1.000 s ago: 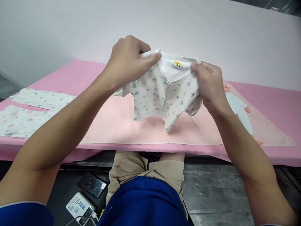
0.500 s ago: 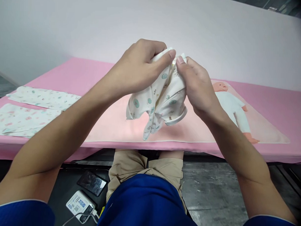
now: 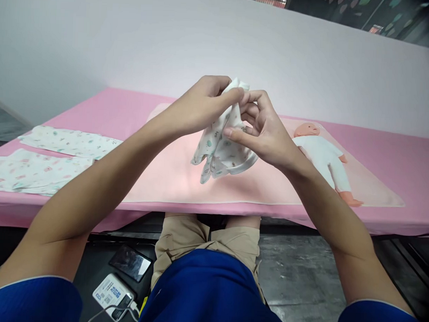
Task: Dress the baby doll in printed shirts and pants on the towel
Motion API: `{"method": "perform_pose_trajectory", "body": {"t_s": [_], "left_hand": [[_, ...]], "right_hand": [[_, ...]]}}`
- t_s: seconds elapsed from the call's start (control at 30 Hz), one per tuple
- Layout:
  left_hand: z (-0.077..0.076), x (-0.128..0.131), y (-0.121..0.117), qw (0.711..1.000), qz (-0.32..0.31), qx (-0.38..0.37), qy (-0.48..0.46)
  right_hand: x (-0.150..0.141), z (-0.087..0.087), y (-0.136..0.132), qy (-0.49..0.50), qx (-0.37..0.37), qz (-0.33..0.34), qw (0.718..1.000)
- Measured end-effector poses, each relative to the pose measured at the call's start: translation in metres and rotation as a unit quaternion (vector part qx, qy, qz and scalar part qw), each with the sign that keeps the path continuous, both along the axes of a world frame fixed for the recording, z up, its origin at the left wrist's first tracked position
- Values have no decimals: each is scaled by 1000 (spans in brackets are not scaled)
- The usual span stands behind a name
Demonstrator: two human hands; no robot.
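Observation:
A white baby shirt (image 3: 215,142) with small green, pink and brown prints hangs gathered in front of me, folded together at the collar, its hem in the air above the peach mat (image 3: 171,178). Its top is pinched between the thumb and fingers of my left hand (image 3: 209,102). Against its right side, my right hand (image 3: 265,127) has curled fingers on the cloth, with the thumb lower down on the front and the index finger close to my left thumb. The shirt's neck opening is folded out of sight.
Two printed white baby garments, one upper (image 3: 70,141) and one lower (image 3: 41,171), lie at the left of the pink-covered table (image 3: 386,167). A baby doll (image 3: 320,150) in white lies on the mat at right. Below left are a phone (image 3: 130,262) and a cabled power bank (image 3: 113,293).
The shirt, first spread by its shoulders, has been folded together as my hands came close. My right hand has since loosened from the collar and moved its thumb down the cloth.

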State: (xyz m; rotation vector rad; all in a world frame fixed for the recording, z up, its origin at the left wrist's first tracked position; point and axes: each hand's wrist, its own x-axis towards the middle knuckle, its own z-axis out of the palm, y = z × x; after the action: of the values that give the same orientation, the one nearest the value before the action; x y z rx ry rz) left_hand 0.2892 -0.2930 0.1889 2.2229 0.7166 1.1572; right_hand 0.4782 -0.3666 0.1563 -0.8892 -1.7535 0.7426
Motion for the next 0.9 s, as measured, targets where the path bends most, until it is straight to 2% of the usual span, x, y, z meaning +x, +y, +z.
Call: {"method": "perform_pose_trajectory", "body": {"t_s": [0.1,0.23,0.37,0.5,0.57,0.67,0.73,0.8,0.9], "left_hand": [[-4,1,4,999,-37,-19,6],[-3,2,4,1000,-17,10,-19],[-3,2,8,999,22,45,-12],[-9,1,20,993,9,108,-40],[-12,1,25,990,-1,126,-61],[-15,2,29,986,2,139,-89],[-16,2,31,985,0,142,-93],[-16,3,33,987,-10,140,-79],[-15,2,35,988,-23,140,-59]], "right_hand": [[4,-8,6,2,-15,10,1000],[8,-14,6,-57,-47,15,997],[13,-11,1,-117,-70,17,991],[18,-4,-3,-100,-92,68,988],[18,-1,-4,-86,-87,95,988],[12,-1,-4,-79,-41,97,991],[8,-3,-4,-92,4,74,993],[5,-6,-5,-120,61,19,991],[3,-11,-7,-141,193,-136,961]]}}
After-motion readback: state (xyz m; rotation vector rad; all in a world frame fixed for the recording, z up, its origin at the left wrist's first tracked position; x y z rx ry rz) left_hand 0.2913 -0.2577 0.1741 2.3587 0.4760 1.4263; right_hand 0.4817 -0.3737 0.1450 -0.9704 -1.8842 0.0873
